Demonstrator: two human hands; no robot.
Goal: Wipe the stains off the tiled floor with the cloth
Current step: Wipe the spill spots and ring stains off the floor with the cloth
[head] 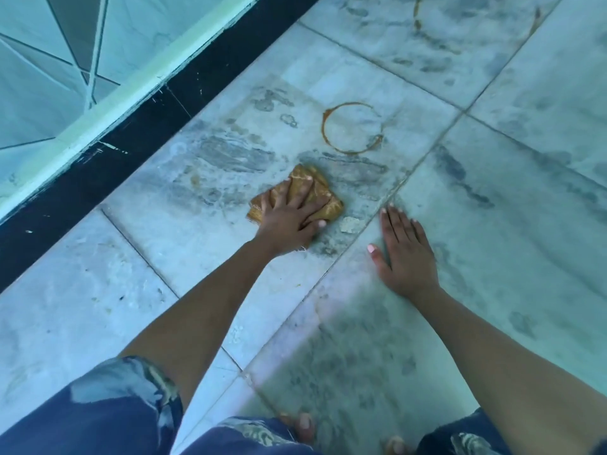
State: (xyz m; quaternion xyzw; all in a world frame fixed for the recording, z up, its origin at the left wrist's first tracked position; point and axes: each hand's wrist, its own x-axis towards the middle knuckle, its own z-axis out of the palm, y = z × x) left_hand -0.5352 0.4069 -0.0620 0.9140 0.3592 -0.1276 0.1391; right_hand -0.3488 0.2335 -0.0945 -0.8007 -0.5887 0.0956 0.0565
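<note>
The left hand lies flat and spread on the crumpled brown cloth, pressing it to the tiled floor rather than closing around it; the fingers point up and to the right. Left of the cloth the tile shows grey smears and a small brown spot beside the black skirting strip. Up and to the right of the cloth, on the same tile and near but not touching it, sits the brown ring stain, so the left hand is the nearer one and the likely next push runs along its fingers' line. Farther right, the right hand rests open and empty on the neighbouring tile, apparently as a brace.
</note>
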